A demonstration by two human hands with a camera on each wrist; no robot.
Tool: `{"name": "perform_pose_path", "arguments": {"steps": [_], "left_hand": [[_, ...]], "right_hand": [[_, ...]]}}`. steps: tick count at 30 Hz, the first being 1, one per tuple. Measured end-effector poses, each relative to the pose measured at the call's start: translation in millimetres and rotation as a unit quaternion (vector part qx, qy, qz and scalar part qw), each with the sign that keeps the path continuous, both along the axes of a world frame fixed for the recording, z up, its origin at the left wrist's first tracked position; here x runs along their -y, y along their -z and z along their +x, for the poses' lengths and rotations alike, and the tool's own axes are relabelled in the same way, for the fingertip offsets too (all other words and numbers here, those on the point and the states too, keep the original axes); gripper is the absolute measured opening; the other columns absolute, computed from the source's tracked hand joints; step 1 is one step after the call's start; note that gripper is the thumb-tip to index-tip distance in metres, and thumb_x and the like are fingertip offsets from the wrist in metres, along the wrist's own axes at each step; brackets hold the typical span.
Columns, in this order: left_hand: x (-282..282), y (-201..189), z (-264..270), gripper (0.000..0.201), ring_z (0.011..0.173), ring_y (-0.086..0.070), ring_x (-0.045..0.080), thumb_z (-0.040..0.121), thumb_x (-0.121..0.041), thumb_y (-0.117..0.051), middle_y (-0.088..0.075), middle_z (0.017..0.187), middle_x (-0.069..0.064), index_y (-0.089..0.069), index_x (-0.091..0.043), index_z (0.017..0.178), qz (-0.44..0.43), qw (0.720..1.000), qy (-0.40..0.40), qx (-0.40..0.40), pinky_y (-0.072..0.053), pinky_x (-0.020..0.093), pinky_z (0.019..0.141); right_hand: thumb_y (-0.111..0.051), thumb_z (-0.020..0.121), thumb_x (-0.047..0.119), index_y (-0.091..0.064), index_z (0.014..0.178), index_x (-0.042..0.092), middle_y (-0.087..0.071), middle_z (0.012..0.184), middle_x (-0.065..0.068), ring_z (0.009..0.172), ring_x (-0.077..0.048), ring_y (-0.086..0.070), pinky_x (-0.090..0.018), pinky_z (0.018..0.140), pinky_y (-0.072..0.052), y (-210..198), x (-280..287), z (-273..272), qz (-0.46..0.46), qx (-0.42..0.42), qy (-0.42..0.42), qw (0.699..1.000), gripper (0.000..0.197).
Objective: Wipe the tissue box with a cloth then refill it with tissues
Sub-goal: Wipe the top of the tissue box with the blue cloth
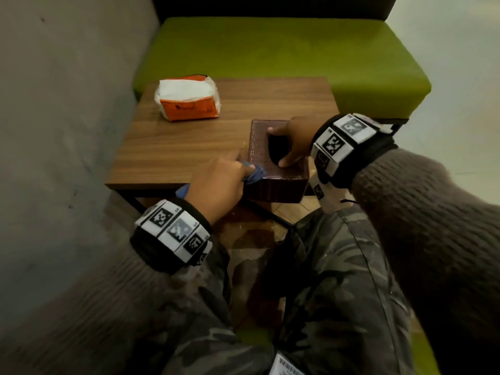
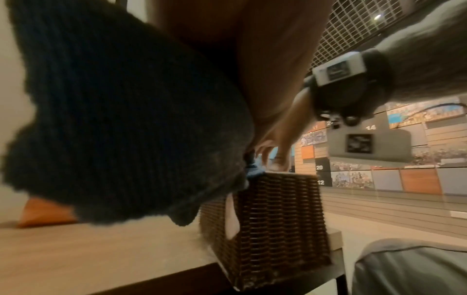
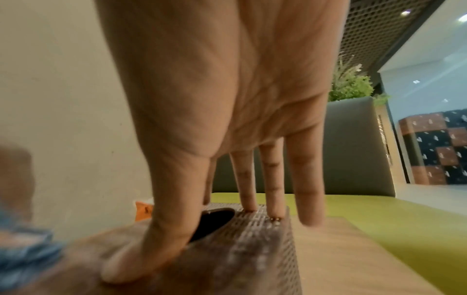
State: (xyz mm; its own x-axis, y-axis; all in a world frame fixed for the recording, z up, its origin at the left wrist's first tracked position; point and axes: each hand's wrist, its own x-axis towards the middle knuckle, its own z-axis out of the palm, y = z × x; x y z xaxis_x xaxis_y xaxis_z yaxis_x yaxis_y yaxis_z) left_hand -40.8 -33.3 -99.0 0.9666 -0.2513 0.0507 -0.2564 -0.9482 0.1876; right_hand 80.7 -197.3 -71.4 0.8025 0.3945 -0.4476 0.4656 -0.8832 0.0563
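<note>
A dark brown woven tissue box (image 1: pixel 278 182) stands at the near right corner of the wooden table (image 1: pixel 189 147). My right hand (image 1: pixel 290 143) rests on its top, straight fingers (image 3: pixel 245 179) and thumb pressing beside the dark oval opening (image 3: pixel 212 221). My left hand (image 1: pixel 219 182) grips a bunched blue cloth (image 1: pixel 254 173) against the left near edge of the box top. In the left wrist view the cloth (image 2: pixel 126 119) hangs large and dark beside the box (image 2: pixel 275 219). An orange pack of white tissues (image 1: pixel 188 100) lies at the table's far left.
A green bench seat (image 1: pixel 284 50) runs behind and right of the table. A grey wall (image 1: pixel 54 104) closes the left side. My knees in camouflage trousers (image 1: pixel 311 266) are under the table's near edge. Bare tabletop lies between the pack and the box.
</note>
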Motion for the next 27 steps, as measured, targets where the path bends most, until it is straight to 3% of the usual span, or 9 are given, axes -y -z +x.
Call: {"name": "perform_pose_path", "arguments": {"steps": [2, 4, 7, 13, 15, 17, 19, 23, 27], "left_hand": [[-10, -1, 12, 0.031, 0.096, -0.053, 0.031, 0.096, -0.018, -0.044, -0.052, 0.107, 0.01, -0.062, -0.019, 0.121, -0.008, 1.0, -0.002, -0.01, -0.032, 0.031, 0.066], [-17, 0, 26, 0.03, 0.096, -0.054, 0.034, 0.095, -0.014, -0.047, -0.054, 0.106, 0.012, -0.064, -0.019, 0.119, -0.023, 1.0, 0.004, -0.018, -0.04, 0.033, 0.07], [-20, 4, 44, 0.031, 0.096, -0.054, 0.036, 0.09, -0.009, -0.053, -0.055, 0.104, 0.013, -0.067, -0.02, 0.115, -0.034, 0.999, 0.005, -0.002, -0.046, 0.043, 0.076], [-19, 28, 44, 0.025, 0.088, -0.059, 0.03, 0.087, -0.007, -0.055, -0.063, 0.097, 0.017, -0.071, -0.012, 0.105, -0.225, 0.969, -0.093, 0.03, -0.036, 0.027, 0.069], [-16, 38, 34, 0.016, 0.071, -0.056, 0.02, 0.089, -0.009, -0.057, -0.061, 0.081, 0.012, -0.072, -0.012, 0.091, -0.286, 0.954, -0.082, 0.042, -0.036, 0.028, 0.063], [-12, 44, 24, 0.016, 0.072, -0.052, 0.014, 0.09, -0.013, -0.057, -0.056, 0.082, 0.006, -0.072, -0.009, 0.097, -0.288, 0.953, -0.085, 0.041, -0.032, 0.02, 0.062], [-12, 47, 24, 0.019, 0.075, -0.056, 0.016, 0.09, -0.016, -0.057, -0.059, 0.084, 0.006, -0.072, -0.009, 0.1, -0.289, 0.953, -0.083, 0.039, -0.035, 0.02, 0.063], [-22, 41, 52, 0.019, 0.069, -0.063, 0.014, 0.09, -0.014, -0.057, -0.071, 0.077, 0.008, -0.075, -0.01, 0.091, -0.317, 0.943, -0.093, 0.03, -0.042, 0.023, 0.058], [-18, 28, 50, 0.017, 0.052, -0.044, -0.005, 0.087, -0.003, -0.058, -0.054, 0.059, -0.003, -0.072, -0.003, 0.077, -0.328, 0.937, -0.114, 0.035, -0.031, 0.006, 0.048]], "right_hand": [[-0.071, 0.072, 0.06, -0.016, 0.152, 0.032, -0.032, 0.15, -0.013, 0.134, -0.036, -0.032, -0.043, 0.109, -0.031, 2, 5, -5, -0.005, 0.019, -0.019, 1.0, 0.101], [-0.071, 0.074, 0.058, -0.019, 0.151, 0.033, -0.024, 0.154, -0.012, 0.14, -0.035, -0.022, -0.044, 0.113, -0.021, 7, 5, -11, 0.02, 0.004, -0.038, 0.999, 0.097], [-0.065, 0.076, 0.063, -0.021, 0.151, 0.032, -0.028, 0.153, -0.013, 0.139, -0.034, -0.026, -0.042, 0.113, -0.022, 11, -2, -15, 0.047, -0.017, -0.025, 0.998, 0.092], [-0.065, 0.08, 0.059, -0.019, 0.151, 0.034, -0.016, 0.158, -0.014, 0.142, -0.036, -0.024, -0.045, 0.112, -0.025, 15, -6, -18, 0.087, -0.028, 0.039, 0.995, 0.089], [-0.066, 0.081, 0.056, -0.025, 0.15, 0.032, -0.019, 0.155, -0.013, 0.138, -0.036, -0.032, -0.041, 0.105, -0.034, 17, -6, -22, 0.118, -0.012, 0.06, 0.991, 0.083], [-0.066, 0.082, 0.053, -0.035, 0.145, 0.029, -0.029, 0.145, -0.013, 0.125, -0.035, -0.046, -0.035, 0.089, -0.041, 20, -7, -24, 0.147, 0.017, 0.068, 0.987, 0.074], [-0.065, 0.083, 0.052, -0.038, 0.142, 0.029, -0.033, 0.14, -0.012, 0.12, -0.034, -0.05, -0.032, 0.083, -0.039, 20, -7, -26, 0.159, 0.023, 0.066, 0.985, 0.07], [-0.058, 0.086, 0.055, -0.023, 0.151, 0.034, -0.022, 0.152, -0.012, 0.137, -0.033, -0.033, -0.038, 0.105, -0.034, 14, -4, -27, 0.12, -0.022, 0.059, 0.991, 0.076], [-0.057, 0.089, 0.051, -0.013, 0.152, 0.035, -0.002, 0.16, -0.012, 0.146, -0.031, -0.014, -0.039, 0.114, -0.022, 11, -3, -26, 0.097, -0.042, 0.054, 0.993, 0.078]]}}
